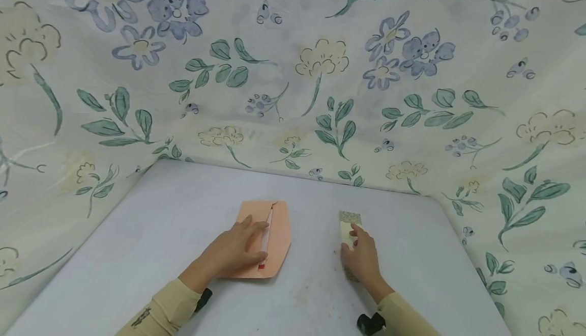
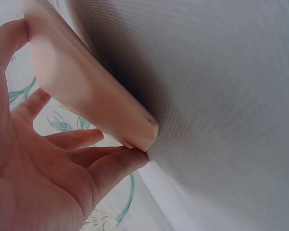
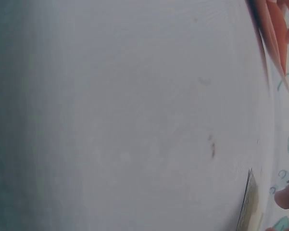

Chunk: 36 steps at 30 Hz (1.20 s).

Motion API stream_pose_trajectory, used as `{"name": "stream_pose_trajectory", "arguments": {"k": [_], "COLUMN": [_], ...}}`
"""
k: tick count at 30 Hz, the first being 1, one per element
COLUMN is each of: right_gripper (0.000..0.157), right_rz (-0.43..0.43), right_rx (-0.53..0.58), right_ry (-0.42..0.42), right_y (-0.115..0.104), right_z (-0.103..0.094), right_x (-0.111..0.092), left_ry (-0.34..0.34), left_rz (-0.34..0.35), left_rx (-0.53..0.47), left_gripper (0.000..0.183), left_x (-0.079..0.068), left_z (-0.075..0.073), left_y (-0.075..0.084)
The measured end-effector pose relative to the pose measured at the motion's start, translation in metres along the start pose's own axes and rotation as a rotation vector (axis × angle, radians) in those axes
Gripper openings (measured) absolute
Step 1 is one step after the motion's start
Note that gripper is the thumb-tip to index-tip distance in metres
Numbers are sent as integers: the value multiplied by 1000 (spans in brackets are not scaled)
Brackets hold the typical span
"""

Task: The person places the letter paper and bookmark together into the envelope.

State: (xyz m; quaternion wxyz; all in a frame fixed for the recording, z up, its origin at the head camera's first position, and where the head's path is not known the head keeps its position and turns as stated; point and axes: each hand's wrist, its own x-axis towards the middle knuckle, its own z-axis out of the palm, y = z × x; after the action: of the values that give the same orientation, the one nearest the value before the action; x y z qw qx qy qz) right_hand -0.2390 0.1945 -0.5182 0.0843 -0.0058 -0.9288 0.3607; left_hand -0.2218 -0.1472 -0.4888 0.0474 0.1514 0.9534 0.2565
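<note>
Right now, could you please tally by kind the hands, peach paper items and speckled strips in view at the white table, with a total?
Hands: 2, the left hand and the right hand
Peach paper item: 1
Speckled strip: 1
Total: 4

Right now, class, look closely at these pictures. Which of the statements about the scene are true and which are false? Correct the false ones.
1. The left hand touches the orange paper. True.
2. The speckled strip is narrower than the orange paper. True.
3. In the head view, the strip lies left of the orange paper. False: it lies to the right.
4. The backdrop has a floral print. True.
5. Both hands touch the orange paper. False: the right hand is at the speckled strip.
</note>
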Motion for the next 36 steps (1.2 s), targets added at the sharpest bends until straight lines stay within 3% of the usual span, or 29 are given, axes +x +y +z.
{"name": "stream_pose_trajectory", "arguments": {"k": [8, 19, 30, 36], "right_gripper": [71, 93, 97, 98], "right_rz": [39, 57, 109, 139], "right_rx": [-119, -200, -250, -221], "right_ry": [14, -15, -46, -57], "right_y": [6, 9, 3, 3], "right_z": [-7, -9, -12, -14], "right_x": [1, -2, 0, 4], "left_ry": [6, 3, 1, -3], "left_rz": [-7, -15, -14, -17], "left_rx": [5, 7, -1, -3], "left_gripper": [75, 75, 75, 75], "left_x": [-1, -1, 0, 1], "left_z": [0, 0, 0, 1], "left_y": [2, 1, 1, 0]}}
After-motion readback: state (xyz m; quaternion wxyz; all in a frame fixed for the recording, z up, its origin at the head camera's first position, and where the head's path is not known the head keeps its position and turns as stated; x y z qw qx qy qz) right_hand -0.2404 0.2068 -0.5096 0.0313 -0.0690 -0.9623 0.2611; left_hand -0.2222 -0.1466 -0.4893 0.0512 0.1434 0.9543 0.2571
